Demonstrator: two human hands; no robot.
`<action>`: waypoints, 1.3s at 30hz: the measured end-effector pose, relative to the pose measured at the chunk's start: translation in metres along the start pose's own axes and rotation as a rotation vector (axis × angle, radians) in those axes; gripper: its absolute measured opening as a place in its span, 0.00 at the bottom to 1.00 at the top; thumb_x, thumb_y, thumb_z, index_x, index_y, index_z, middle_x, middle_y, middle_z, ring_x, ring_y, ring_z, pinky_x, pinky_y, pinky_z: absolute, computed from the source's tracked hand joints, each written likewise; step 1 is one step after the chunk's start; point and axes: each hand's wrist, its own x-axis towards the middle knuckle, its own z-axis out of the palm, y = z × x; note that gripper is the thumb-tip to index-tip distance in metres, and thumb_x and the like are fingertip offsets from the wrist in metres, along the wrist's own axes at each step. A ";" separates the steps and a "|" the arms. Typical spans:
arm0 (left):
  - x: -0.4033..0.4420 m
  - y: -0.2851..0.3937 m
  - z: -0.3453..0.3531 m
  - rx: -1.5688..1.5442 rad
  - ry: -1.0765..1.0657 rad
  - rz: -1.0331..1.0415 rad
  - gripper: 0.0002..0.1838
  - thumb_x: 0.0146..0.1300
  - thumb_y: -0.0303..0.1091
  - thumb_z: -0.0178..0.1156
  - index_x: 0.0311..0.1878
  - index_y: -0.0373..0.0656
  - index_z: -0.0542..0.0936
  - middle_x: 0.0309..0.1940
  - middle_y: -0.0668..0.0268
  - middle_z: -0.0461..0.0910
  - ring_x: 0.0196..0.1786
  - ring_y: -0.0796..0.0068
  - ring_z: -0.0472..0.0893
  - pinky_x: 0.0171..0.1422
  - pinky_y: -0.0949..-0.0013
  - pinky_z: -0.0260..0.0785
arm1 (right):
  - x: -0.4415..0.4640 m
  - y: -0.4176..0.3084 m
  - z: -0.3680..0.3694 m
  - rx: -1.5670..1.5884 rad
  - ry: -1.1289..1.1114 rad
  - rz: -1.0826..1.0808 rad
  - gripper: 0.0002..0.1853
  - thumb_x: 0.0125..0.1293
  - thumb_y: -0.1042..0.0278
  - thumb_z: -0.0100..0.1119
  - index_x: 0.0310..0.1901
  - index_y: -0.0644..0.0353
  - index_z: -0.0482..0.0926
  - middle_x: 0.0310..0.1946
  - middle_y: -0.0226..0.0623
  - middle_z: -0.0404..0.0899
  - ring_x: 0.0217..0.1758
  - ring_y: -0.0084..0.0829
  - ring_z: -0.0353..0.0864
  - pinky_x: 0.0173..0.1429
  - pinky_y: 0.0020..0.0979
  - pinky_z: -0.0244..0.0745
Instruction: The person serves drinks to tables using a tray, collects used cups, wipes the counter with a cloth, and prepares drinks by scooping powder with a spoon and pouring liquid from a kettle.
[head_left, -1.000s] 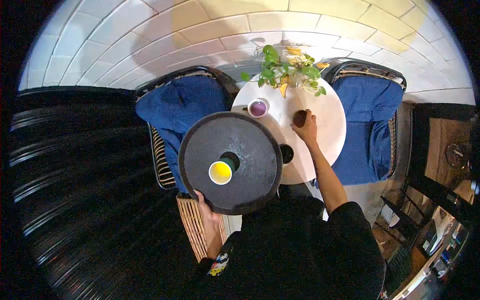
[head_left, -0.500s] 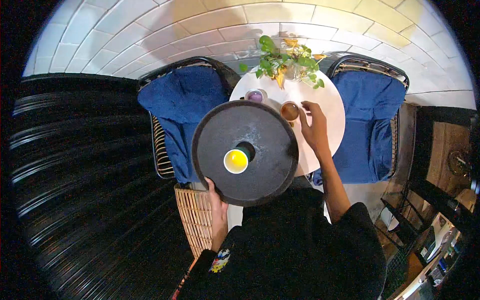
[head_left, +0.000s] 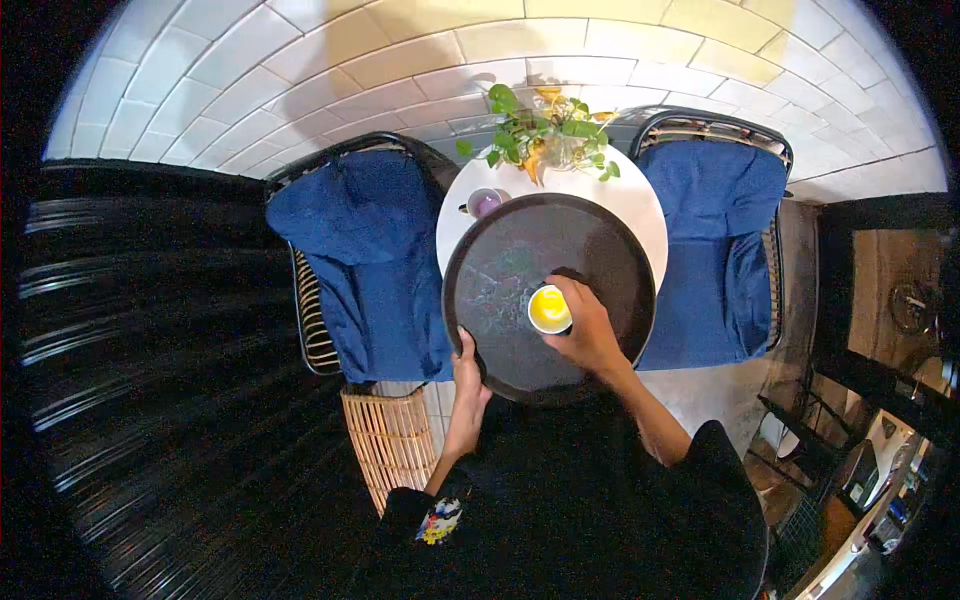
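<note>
My left hand (head_left: 468, 375) grips the lower left rim of a round dark tray (head_left: 500, 340), thumb on top. Over the tray, my right hand (head_left: 585, 325) is closed around a cup with yellow contents (head_left: 549, 309). The tray covers much of the round white table (head_left: 635, 215). On the table, just beyond the tray's upper left edge, stands a cup with purple contents (head_left: 486, 203).
A leafy plant (head_left: 545, 130) stands at the table's far side by the tiled wall (head_left: 420, 80). Chairs with blue covers (head_left: 370, 250) flank the table. A slatted wooden piece (head_left: 390, 440) is at lower left.
The tray has moved right, farther over the table. My right hand has left the brown cup and taken hold of the yellow one. The brown cup is no longer visible.
</note>
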 end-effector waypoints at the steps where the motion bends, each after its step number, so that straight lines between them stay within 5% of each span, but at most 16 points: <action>1: -0.004 0.003 0.005 0.001 -0.008 -0.001 0.37 0.66 0.57 0.57 0.67 0.39 0.62 0.60 0.51 0.70 0.61 0.53 0.73 0.60 0.46 0.71 | -0.001 0.002 -0.003 -0.012 0.063 0.006 0.39 0.41 0.73 0.76 0.59 0.60 0.69 0.54 0.47 0.76 0.59 0.45 0.75 0.63 0.39 0.69; 12: -0.017 0.019 -0.054 -0.045 0.002 0.037 0.36 0.69 0.56 0.53 0.68 0.37 0.62 0.65 0.54 0.69 0.65 0.55 0.70 0.67 0.50 0.65 | 0.026 0.037 -0.101 -0.145 0.468 0.050 0.32 0.44 0.69 0.77 0.52 0.63 0.73 0.43 0.47 0.82 0.47 0.41 0.85 0.52 0.37 0.78; 16: -0.002 0.006 -0.105 -0.082 0.043 0.018 0.38 0.68 0.58 0.52 0.71 0.40 0.60 0.68 0.55 0.65 0.67 0.56 0.68 0.70 0.50 0.61 | 0.045 0.112 -0.081 -0.166 0.499 0.216 0.34 0.43 0.66 0.78 0.52 0.59 0.70 0.43 0.46 0.83 0.46 0.45 0.84 0.48 0.40 0.79; 23: -0.034 0.006 -0.089 -0.112 0.149 0.101 0.39 0.69 0.58 0.52 0.73 0.43 0.57 0.71 0.54 0.60 0.70 0.55 0.63 0.72 0.49 0.59 | 0.067 0.197 -0.019 -0.146 0.529 0.395 0.36 0.43 0.63 0.79 0.54 0.61 0.70 0.44 0.48 0.82 0.47 0.46 0.84 0.51 0.38 0.78; 27: -0.045 -0.002 -0.097 -0.156 0.185 0.045 0.39 0.68 0.59 0.52 0.71 0.38 0.59 0.70 0.54 0.63 0.69 0.54 0.65 0.71 0.51 0.60 | 0.072 0.240 0.001 -0.101 0.553 0.281 0.36 0.39 0.65 0.80 0.50 0.61 0.69 0.40 0.49 0.80 0.43 0.50 0.82 0.49 0.43 0.78; 31: -0.046 -0.007 -0.100 -0.173 0.254 0.080 0.41 0.67 0.61 0.52 0.70 0.37 0.60 0.69 0.54 0.64 0.68 0.54 0.66 0.71 0.52 0.60 | 0.073 0.243 0.002 -0.070 0.506 0.307 0.40 0.39 0.64 0.81 0.53 0.64 0.68 0.42 0.54 0.77 0.48 0.52 0.78 0.53 0.45 0.75; 34: -0.048 -0.003 -0.099 -0.175 0.255 0.087 0.38 0.67 0.60 0.53 0.71 0.45 0.61 0.69 0.60 0.65 0.68 0.56 0.66 0.71 0.50 0.60 | 0.068 0.201 -0.007 -0.185 0.585 0.267 0.42 0.40 0.64 0.80 0.57 0.64 0.66 0.44 0.58 0.73 0.53 0.53 0.73 0.56 0.46 0.72; 37: -0.051 0.003 -0.094 -0.200 0.273 0.075 0.39 0.66 0.62 0.53 0.72 0.46 0.60 0.69 0.60 0.64 0.68 0.56 0.66 0.71 0.50 0.60 | 0.057 0.179 -0.006 -0.424 0.692 0.113 0.35 0.48 0.66 0.75 0.57 0.65 0.68 0.44 0.59 0.72 0.57 0.52 0.69 0.57 0.45 0.70; 39: -0.051 0.002 -0.093 -0.158 0.219 0.133 0.44 0.66 0.63 0.52 0.73 0.38 0.55 0.73 0.56 0.57 0.72 0.55 0.61 0.73 0.50 0.57 | 0.046 0.165 0.000 -0.481 0.672 0.085 0.22 0.58 0.69 0.66 0.53 0.67 0.72 0.43 0.51 0.76 0.49 0.46 0.75 0.49 0.42 0.73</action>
